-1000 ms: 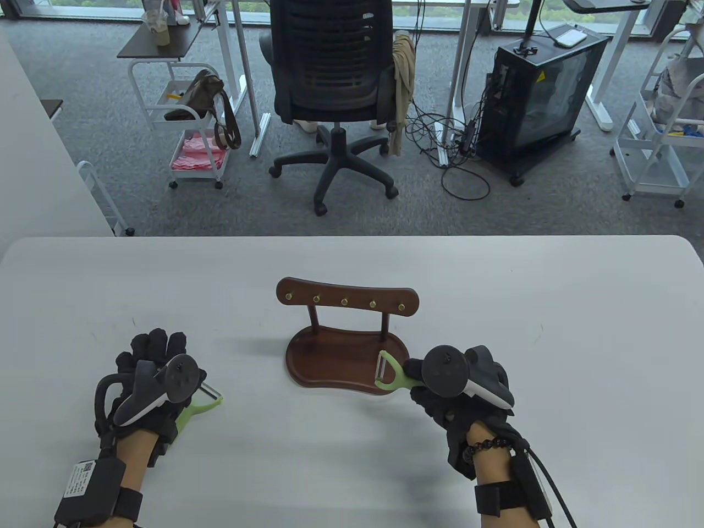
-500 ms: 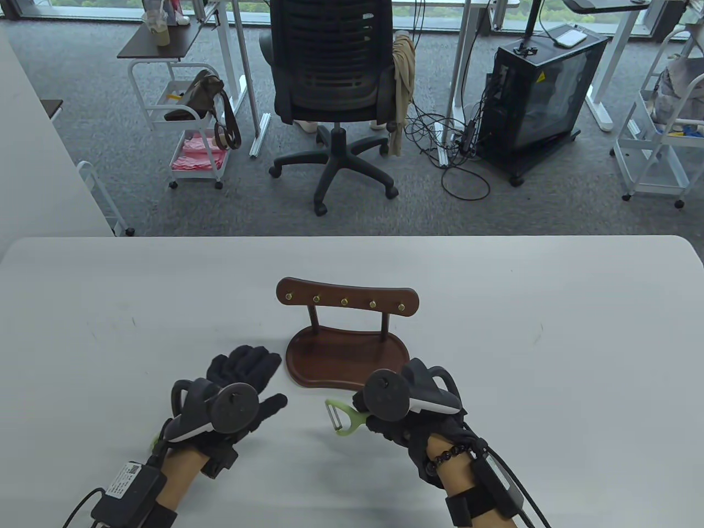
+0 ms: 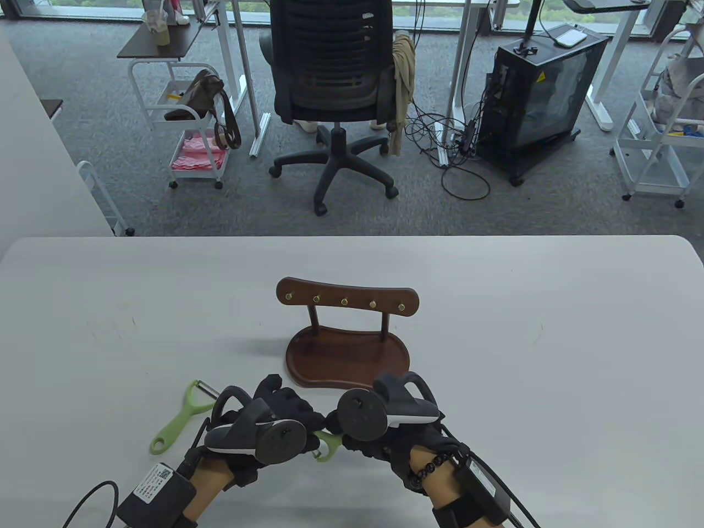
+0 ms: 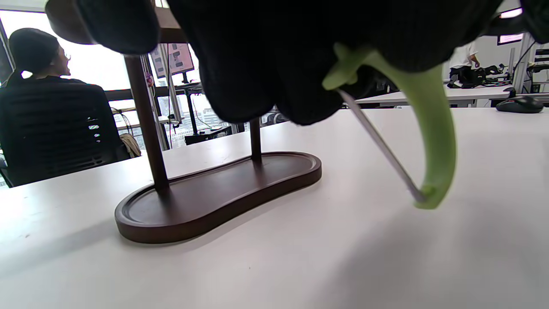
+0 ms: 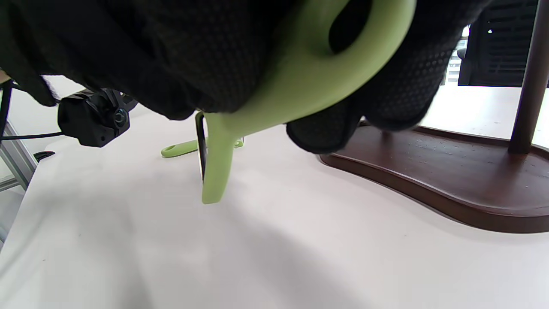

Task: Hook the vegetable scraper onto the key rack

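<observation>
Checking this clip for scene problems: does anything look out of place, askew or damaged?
Nothing looks damaged. One oddity: a second green scraper lies loose on the table, left of the left hand, while both hands meet at the held scraper. The key rack stands upright, hooks bare.

Glossy dark wood key rack (image 3: 347,335), matt green plastic scraper (image 4: 429,120) with metal blade, smooth white table (image 3: 550,330).

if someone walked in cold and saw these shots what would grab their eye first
Probably the two black-gloved hands, left hand and right hand, meeting at the near table edge around a light green vegetable scraper held between them. Just behind stands the dark wooden key rack with its brass hooks all bare. A second green scraper lies on the white table, left of the hands.
</observation>
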`<state>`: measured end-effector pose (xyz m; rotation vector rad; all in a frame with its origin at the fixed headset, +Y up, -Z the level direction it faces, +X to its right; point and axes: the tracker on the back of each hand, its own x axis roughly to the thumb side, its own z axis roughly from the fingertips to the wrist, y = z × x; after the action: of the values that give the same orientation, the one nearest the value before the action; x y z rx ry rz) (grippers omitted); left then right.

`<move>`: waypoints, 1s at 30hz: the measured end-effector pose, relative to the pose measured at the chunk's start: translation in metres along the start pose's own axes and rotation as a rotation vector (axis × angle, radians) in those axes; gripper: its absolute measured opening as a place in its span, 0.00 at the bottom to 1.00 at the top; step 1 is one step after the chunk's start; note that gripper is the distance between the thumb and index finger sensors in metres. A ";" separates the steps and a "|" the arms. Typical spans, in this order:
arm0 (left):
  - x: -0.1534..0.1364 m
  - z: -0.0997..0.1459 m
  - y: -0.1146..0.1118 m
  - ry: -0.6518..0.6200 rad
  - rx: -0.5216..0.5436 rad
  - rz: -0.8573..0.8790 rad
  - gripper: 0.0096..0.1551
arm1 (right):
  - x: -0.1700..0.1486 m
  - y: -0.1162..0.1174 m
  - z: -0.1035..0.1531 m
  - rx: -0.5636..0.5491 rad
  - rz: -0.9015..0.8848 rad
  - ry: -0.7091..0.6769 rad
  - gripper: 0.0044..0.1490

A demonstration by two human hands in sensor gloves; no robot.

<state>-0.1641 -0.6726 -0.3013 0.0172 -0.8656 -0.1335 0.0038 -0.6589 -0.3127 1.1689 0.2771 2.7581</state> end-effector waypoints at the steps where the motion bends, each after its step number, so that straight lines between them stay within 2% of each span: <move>1: 0.000 0.000 0.000 -0.005 0.013 -0.008 0.25 | 0.000 0.000 0.000 0.001 0.001 0.002 0.28; 5: -0.001 0.003 -0.003 -0.009 0.060 -0.026 0.25 | -0.007 -0.006 0.004 -0.046 -0.023 0.037 0.33; 6: -0.003 0.004 -0.004 0.002 0.087 -0.027 0.25 | -0.013 -0.010 0.009 -0.085 -0.025 0.064 0.37; 8: -0.008 0.005 -0.007 0.022 0.077 -0.025 0.25 | -0.024 -0.018 0.018 -0.160 -0.047 0.108 0.41; 12: -0.027 0.007 -0.012 0.105 0.101 0.052 0.25 | -0.057 -0.029 0.043 -0.264 -0.081 0.231 0.42; 17: -0.054 0.011 -0.019 0.232 0.117 0.183 0.25 | -0.096 -0.030 0.070 -0.365 -0.092 0.443 0.39; 24: -0.087 0.015 -0.015 0.438 0.247 0.478 0.25 | -0.127 -0.016 0.082 -0.356 -0.090 0.600 0.38; 28: -0.106 0.013 -0.013 0.505 0.295 0.649 0.25 | -0.134 -0.014 0.085 -0.365 -0.108 0.634 0.38; 30: -0.111 0.010 -0.012 0.528 0.309 0.677 0.25 | -0.136 -0.013 0.087 -0.365 -0.111 0.650 0.38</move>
<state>-0.2441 -0.6706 -0.3798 0.0453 -0.3215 0.6179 0.1613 -0.6621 -0.3516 0.1534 -0.1018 2.8316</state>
